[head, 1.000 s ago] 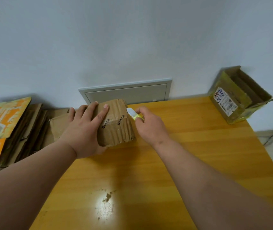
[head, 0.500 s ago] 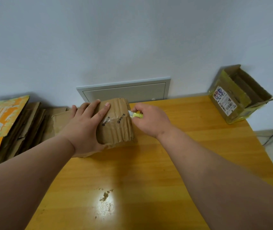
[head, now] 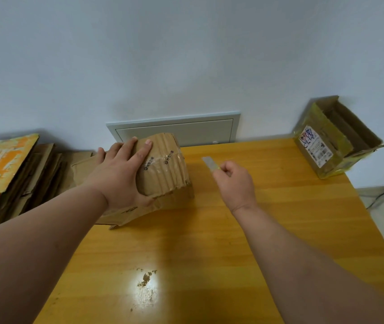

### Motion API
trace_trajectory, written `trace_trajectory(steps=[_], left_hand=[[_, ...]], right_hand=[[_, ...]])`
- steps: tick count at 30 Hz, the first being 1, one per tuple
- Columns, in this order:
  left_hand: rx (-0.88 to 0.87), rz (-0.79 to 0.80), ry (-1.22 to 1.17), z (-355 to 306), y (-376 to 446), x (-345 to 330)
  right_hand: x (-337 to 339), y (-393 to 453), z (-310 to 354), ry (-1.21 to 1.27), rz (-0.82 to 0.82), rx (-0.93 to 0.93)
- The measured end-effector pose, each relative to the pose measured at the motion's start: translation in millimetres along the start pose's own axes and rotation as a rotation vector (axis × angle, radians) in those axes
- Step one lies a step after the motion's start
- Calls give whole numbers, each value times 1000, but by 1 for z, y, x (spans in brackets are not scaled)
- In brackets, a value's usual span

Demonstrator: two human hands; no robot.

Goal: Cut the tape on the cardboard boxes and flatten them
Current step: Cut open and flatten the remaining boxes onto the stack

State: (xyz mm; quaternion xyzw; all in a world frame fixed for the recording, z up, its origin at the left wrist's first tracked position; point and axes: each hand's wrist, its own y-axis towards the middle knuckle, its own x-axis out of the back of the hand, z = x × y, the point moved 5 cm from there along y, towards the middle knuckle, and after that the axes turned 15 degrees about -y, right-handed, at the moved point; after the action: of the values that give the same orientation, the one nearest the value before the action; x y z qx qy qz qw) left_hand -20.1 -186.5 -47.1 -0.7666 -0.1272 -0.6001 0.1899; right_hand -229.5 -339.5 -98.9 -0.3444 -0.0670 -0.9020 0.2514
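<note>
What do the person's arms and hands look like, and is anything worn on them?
Both forearms are bare up to the frame edge: no sleeves show. The left hand and right hand wear no gloves, and no watch, ring or bracelet shows. The fingernails are short and plain.

Cutter blade [head: 210,163] motion-blurred; its handle hidden inside right hand [head: 234,182].
</note>
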Motion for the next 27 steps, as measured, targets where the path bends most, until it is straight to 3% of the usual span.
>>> trace_trajectory(steps=[2,7,11,16,21,27], left_hand=[[36,21,10,-2,0,1],[250,-50,-52,-14,1,3],[333,-104,-114,-19,-2,9],[318,-5,-320,-19,-1,15],[520,148,-700,-6,-12,17],[538,276,-648,-2,-8,33]], right_hand=[[-5,0,6,48,-3,-27],[-36,-4,43,-9,187,19],[-37,3,42,-44,152,-34],[-34,12,42,66,194,-97],[-35,5,42,71,273,-45],[-32,-1,51,169,262,-27]])
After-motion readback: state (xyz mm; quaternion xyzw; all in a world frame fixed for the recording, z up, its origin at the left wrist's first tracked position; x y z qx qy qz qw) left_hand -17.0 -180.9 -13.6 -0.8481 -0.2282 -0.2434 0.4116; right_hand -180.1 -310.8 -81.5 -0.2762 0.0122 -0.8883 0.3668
